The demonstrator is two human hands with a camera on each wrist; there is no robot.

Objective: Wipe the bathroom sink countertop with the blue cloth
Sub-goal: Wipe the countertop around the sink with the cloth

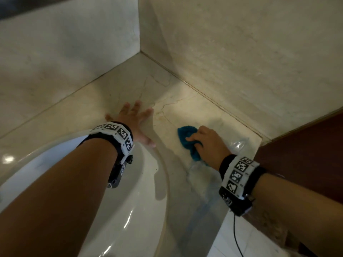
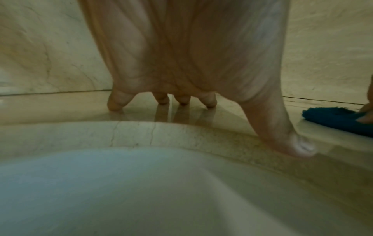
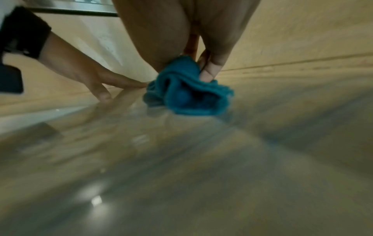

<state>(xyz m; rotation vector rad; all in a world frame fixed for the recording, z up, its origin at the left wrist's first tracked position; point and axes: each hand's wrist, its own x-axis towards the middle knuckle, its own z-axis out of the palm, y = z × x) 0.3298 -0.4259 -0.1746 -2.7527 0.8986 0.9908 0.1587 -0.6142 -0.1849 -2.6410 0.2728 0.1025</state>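
Note:
A crumpled blue cloth [image 1: 187, 140] lies on the beige marble countertop [image 1: 185, 108], to the right of the sink. My right hand [image 1: 206, 143] grips the cloth and holds it down on the stone; in the right wrist view the cloth [image 3: 185, 95] bunches under the fingers [image 3: 210, 71]. My left hand [image 1: 133, 119] rests flat on the countertop behind the sink rim, fingers spread and straight. In the left wrist view the fingertips [image 2: 115, 105] touch the marble and the cloth [image 2: 337, 119] shows at the right edge.
The white sink basin [image 1: 130, 191] fills the lower left. Marble walls [image 1: 241, 52] meet in a corner behind the countertop. A dark brown wooden panel [image 1: 306, 154] stands at the right. Wet streaks mark the countertop near the front edge [image 1: 202, 201].

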